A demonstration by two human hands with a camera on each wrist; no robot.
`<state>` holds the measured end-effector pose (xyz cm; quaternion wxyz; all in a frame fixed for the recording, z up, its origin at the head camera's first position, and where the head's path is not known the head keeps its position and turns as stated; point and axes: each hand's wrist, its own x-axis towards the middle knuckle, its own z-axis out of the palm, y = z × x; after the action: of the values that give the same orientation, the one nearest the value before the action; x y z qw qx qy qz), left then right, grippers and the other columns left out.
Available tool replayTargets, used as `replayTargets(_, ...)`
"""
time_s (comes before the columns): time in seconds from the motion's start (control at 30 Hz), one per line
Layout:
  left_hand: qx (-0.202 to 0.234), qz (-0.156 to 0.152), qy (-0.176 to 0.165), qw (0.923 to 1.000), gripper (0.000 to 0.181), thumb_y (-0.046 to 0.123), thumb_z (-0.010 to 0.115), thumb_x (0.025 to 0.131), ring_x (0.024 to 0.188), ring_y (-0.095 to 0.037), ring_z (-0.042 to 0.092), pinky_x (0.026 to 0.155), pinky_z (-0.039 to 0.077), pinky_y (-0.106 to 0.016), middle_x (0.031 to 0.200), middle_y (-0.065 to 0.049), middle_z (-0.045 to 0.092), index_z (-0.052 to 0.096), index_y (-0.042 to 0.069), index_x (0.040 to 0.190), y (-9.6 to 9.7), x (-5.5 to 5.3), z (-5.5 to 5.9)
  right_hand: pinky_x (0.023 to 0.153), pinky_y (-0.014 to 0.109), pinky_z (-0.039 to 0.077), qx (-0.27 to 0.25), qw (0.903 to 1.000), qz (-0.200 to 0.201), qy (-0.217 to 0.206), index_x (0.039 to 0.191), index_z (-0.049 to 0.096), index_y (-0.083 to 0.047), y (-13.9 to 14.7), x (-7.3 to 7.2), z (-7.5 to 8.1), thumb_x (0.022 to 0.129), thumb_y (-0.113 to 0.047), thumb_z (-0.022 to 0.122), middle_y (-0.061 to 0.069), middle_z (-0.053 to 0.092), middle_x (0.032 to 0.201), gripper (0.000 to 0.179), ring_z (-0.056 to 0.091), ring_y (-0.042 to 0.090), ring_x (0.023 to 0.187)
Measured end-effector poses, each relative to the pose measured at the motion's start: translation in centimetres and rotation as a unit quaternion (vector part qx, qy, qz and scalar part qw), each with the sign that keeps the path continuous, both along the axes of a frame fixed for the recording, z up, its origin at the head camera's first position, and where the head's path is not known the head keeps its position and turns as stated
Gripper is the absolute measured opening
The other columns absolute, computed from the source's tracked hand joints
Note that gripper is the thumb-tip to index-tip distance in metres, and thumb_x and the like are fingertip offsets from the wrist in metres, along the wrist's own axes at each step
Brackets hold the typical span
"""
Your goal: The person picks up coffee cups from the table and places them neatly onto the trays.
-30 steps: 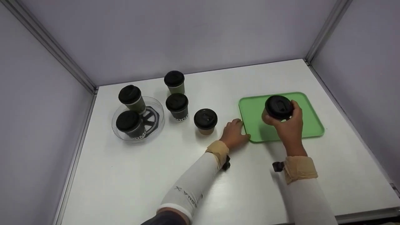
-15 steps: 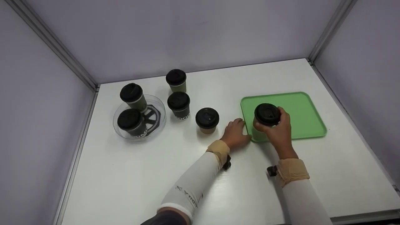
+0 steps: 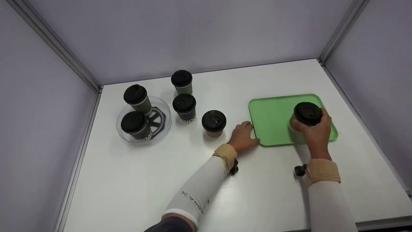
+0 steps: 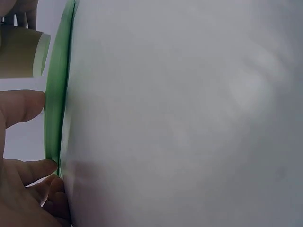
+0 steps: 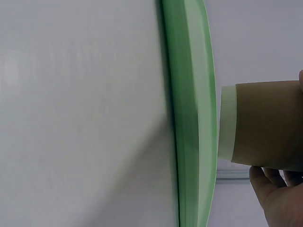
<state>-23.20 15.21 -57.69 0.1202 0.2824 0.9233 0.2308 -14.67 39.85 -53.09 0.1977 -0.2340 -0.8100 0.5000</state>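
Observation:
In the head view my right hand [image 3: 317, 133] grips a brown paper coffee cup [image 3: 308, 113] with a black lid, upright over the right part of the green tray [image 3: 268, 120]. The right wrist view shows the cup's pale base [image 5: 227, 123] close above the tray rim [image 5: 191, 118]. My left hand [image 3: 243, 138] rests at the tray's left edge, thumb at the near corner and fingers spread along the side. From the left wrist, its fingertips [image 4: 35, 103] touch the green rim [image 4: 56, 94]. Another brown lidded cup [image 3: 214, 124] stands on the table just left of that hand.
Left of centre stand a dark lidded cup [image 3: 185, 108] and, behind it, an olive one [image 3: 182, 82]. A clear round dish [image 3: 166, 127] at the left holds a dark cup [image 3: 135, 125] and an olive cup [image 3: 138, 98]. Pale walls [image 3: 206, 35] enclose the white table [image 3: 128, 187].
My right hand first carried the cup left and toward me over the tray, then back to the right, past where it began. My left hand stays at the tray edge.

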Motion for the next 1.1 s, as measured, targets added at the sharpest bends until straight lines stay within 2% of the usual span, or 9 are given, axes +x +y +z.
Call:
replayTargets(0.2,0.004,0.001,-0.009,1.0000,0.064,0.042,0.063,0.086,0.126,-0.024,0.042,0.104,0.035,-0.034,0.145,-0.005,0.042,0.050,0.011,0.141,-0.1,0.1,0.2,0.111,0.034,0.018,-0.013,0.9993,-0.035,-0.007,0.156,0.019,-0.021,2.4,0.7,-0.5,0.075,-0.040,0.084,0.002,0.022,0.156,0.105,0.023,0.013,0.138)
replayTargets(0.33,0.004,0.004,-0.008,1.0000,0.065,0.043,0.063,0.086,0.127,-0.023,0.041,0.104,0.034,-0.033,0.145,-0.004,0.042,0.050,0.011,0.141,-0.1,0.1,0.2,0.112,0.034,0.016,-0.018,0.9986,-0.050,-0.002,0.156,0.019,-0.020,3.6,1.1,-0.7,0.077,-0.036,0.083,0.003,0.022,0.156,0.103,0.022,0.013,0.138)
replayTargets(0.57,-0.003,0.003,-0.006,1.0000,0.064,0.043,0.063,0.086,0.128,-0.024,0.041,0.104,0.034,-0.034,0.145,-0.005,0.042,0.051,0.011,0.140,-0.1,0.1,0.1,0.112,0.034,0.015,-0.023,0.9974,-0.066,-0.017,0.156,0.018,-0.019,4.7,1.4,-1.2,0.076,-0.035,0.083,0.004,0.021,0.157,0.104,0.021,0.015,0.139)
replayTargets(0.93,-0.007,0.001,0.001,1.0000,0.064,0.044,0.062,0.086,0.125,-0.024,0.042,0.102,0.037,-0.035,0.145,-0.005,0.042,0.051,0.011,0.140,0.0,0.0,0.0,0.112,0.033,0.014,-0.022,0.9975,-0.066,-0.014,0.156,0.019,-0.020,5.0,1.8,-1.8,0.077,-0.035,0.083,0.003,0.021,0.157,0.103,0.021,0.013,0.139)
replayTargets(1.1,-0.006,0.001,-0.007,1.0000,0.064,0.044,0.061,0.087,0.126,-0.024,0.042,0.102,0.036,-0.035,0.146,-0.004,0.041,0.050,0.011,0.142,-0.1,0.1,0.3,0.113,0.032,0.014,-0.018,0.9982,-0.058,-0.004,0.156,0.018,-0.019,4.9,1.9,-2.0,0.077,-0.030,0.083,0.004,0.020,0.157,0.103,0.019,0.013,0.140)
